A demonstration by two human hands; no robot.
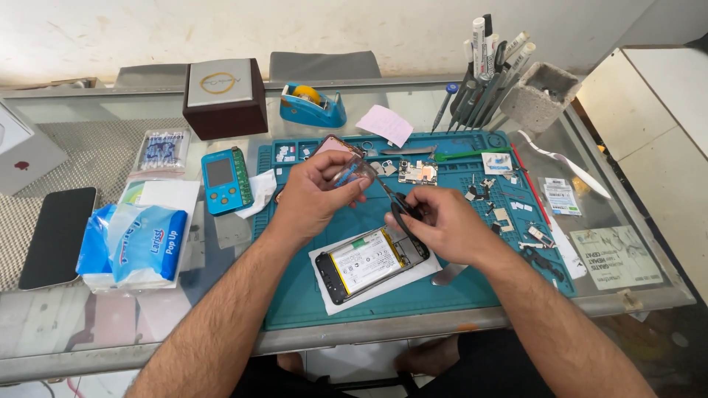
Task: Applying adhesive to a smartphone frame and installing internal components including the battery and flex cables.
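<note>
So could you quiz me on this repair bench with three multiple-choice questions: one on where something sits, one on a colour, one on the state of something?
1. Where does the tape dispenser stand?
A. At the far edge of the mat, right of the brown box
B. On the tissue pack
C. Under the opened phone

2. What colour is the work mat?
A. Red
B. Teal
C. Yellow

3. What state is the phone on the mat in?
A. Sealed, screen lit
C. Wrapped in plastic
B. Back off, battery showing

Answers:
1 A: the blue dispenser stands behind the mat beside the brown box.
2 B: the mat is blue-green all over.
3 B: the battery lies bare inside the frame, below the left hand and the right hand, whose fingers hold scissors.
</note>
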